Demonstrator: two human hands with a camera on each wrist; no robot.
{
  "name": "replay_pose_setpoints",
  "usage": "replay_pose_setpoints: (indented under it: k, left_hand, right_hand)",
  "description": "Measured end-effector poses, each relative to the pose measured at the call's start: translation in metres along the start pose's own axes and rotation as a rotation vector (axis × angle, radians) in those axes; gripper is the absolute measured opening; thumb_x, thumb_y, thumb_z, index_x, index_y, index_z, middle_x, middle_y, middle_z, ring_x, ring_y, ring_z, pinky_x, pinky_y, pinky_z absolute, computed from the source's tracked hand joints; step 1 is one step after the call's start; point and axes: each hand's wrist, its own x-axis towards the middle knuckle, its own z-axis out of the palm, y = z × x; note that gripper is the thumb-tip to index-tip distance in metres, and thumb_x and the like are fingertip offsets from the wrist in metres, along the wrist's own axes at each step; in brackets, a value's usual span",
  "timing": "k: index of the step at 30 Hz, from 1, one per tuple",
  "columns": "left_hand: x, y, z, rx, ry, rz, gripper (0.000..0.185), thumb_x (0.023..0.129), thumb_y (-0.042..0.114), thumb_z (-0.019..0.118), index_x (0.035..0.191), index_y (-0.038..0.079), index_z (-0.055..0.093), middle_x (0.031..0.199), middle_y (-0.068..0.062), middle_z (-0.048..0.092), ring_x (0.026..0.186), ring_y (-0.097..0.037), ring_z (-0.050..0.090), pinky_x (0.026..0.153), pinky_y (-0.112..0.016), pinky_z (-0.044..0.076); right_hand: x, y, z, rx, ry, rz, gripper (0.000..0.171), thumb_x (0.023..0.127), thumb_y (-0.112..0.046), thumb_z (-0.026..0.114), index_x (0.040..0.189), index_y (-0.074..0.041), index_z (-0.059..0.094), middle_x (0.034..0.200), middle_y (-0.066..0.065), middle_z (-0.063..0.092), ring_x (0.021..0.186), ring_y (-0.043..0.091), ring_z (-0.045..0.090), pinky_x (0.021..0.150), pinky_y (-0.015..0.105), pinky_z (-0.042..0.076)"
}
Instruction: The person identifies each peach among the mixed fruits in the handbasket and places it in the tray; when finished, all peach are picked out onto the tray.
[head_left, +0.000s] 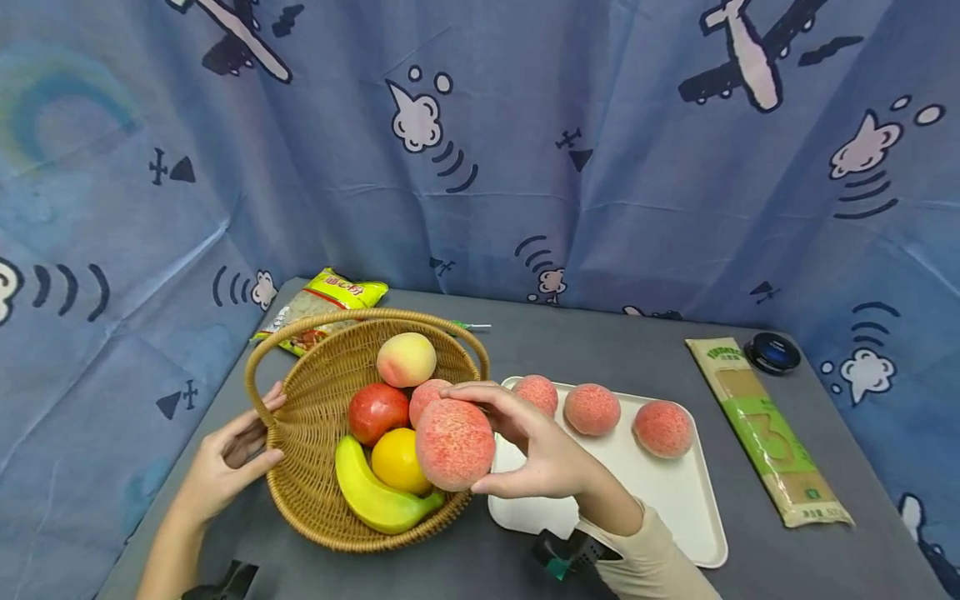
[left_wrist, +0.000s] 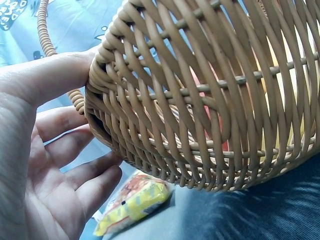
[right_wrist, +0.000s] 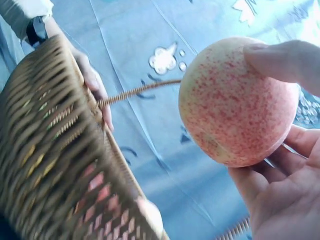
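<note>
A wicker basket [head_left: 306,408] stands tilted, its mouth facing me. My left hand [head_left: 221,467] holds its left rim beside the base of the handle, thumb on the near side; the left wrist view shows the woven wall [left_wrist: 165,95] close to the fingers. In my right hand [head_left: 543,458] is a speckled pink peach [head_left: 454,445], pinched between thumb and fingers at the basket's right side. Inside lie a yellow-pink peach [head_left: 407,360], a red apple [head_left: 378,414], an orange-yellow round fruit [head_left: 400,462], a banana [head_left: 378,496] and another pink peach [head_left: 427,395], partly hidden.
Right of the basket, a white tray [head_left: 675,508] bears three pink peaches [head_left: 592,409]. A green-labelled noodle packet [head_left: 768,433] and a round black object [head_left: 772,352] lie at the far right. A yellow food bag [head_left: 337,289] sits behind the basket, before the blue curtain [head_left: 480,225].
</note>
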Motion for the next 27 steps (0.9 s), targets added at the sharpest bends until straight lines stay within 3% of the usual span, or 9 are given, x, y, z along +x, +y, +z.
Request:
replay_pose_setpoints:
  k: [6,10,14,20,27]
  left_hand:
    - [-0.002,0.001,-0.001,0.004,-0.007,-0.03,0.061,0.082,-0.023,0.053,0.14,-0.01,0.039,0.154,-0.022,0.024,0.136,-0.013,0.04,0.104,-0.017,0.042]
    - [-0.002,0.0,-0.001,-0.006,-0.007,-0.028,0.062,0.082,-0.024,0.053,0.14,-0.008,0.04,0.154,-0.022,0.024,0.137,-0.015,0.039,0.105,-0.018,0.041]
    - [-0.001,0.002,0.0,-0.002,-0.005,-0.038,0.062,0.082,-0.023,0.054,0.14,-0.008,0.039,0.154,-0.022,0.024,0.137,-0.014,0.039,0.105,-0.018,0.04]
    - [0.0,0.006,0.001,0.005,-0.001,-0.042,0.062,0.081,-0.023,0.054,0.14,-0.008,0.039,0.154,-0.023,0.023,0.137,-0.015,0.039,0.105,-0.018,0.04]
    - [-0.001,0.006,0.001,0.016,0.001,-0.048,0.062,0.081,-0.023,0.054,0.14,-0.01,0.038,0.154,-0.023,0.023,0.136,-0.013,0.039,0.105,-0.018,0.04]
  right_hand:
    - [-0.043,0.003,-0.011,-0.012,0.124,-0.009,0.084,0.068,0.012,0.077,0.139,0.012,0.032,0.142,0.026,0.039,0.13,0.022,0.046,0.106,0.03,0.044]
    - [-0.071,0.013,-0.013,-0.014,0.208,0.04,0.083,0.066,0.019,0.074,0.137,0.014,0.032,0.14,0.027,0.039,0.132,0.02,0.043,0.108,0.025,0.041]
    - [-0.098,0.029,-0.01,-0.046,0.282,0.155,0.08,0.068,0.017,0.074,0.137,0.01,0.035,0.138,0.03,0.038,0.133,0.012,0.042,0.108,0.02,0.039]
    - [-0.12,0.05,-0.004,-0.059,0.296,0.329,0.075,0.074,0.008,0.076,0.138,0.003,0.038,0.138,0.025,0.041,0.13,0.006,0.043,0.107,0.016,0.039]
    - [-0.125,0.068,-0.004,-0.019,0.292,0.397,0.073,0.077,0.002,0.075,0.139,0.002,0.037,0.138,0.029,0.04,0.129,0.002,0.043,0.108,0.011,0.033]
